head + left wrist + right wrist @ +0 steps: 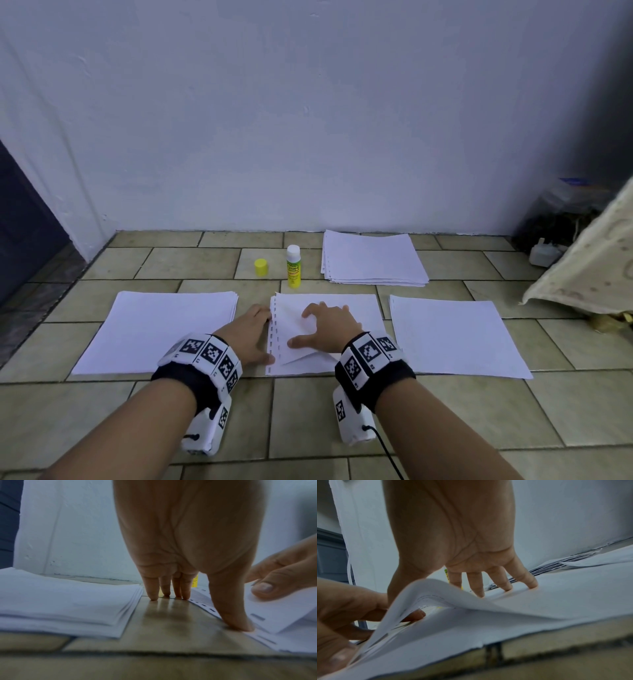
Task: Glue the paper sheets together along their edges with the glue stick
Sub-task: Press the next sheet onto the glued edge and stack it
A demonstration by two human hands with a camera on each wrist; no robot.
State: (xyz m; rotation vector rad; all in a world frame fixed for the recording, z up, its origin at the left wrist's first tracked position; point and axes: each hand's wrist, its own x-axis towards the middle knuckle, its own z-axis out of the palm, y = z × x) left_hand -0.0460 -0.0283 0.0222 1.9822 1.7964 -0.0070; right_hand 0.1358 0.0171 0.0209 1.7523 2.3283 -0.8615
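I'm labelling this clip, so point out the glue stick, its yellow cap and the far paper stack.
glue stick (293, 270): head view, on its yellow label.
yellow cap (261, 267): head view, on its side wall.
far paper stack (373, 258): head view, middle of top sheet.

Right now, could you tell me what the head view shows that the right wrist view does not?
Only the head view shows the yellow cap standing apart from the open glue stick, and all four lots of paper on the tiled floor, including the far stack and the right sheet.

Only the right wrist view shows the top sheet bowed up off the sheet beneath, with the right thumb under it.

Both show the right hand with fingers spread on the middle paper, and the left hand at its punched edge.
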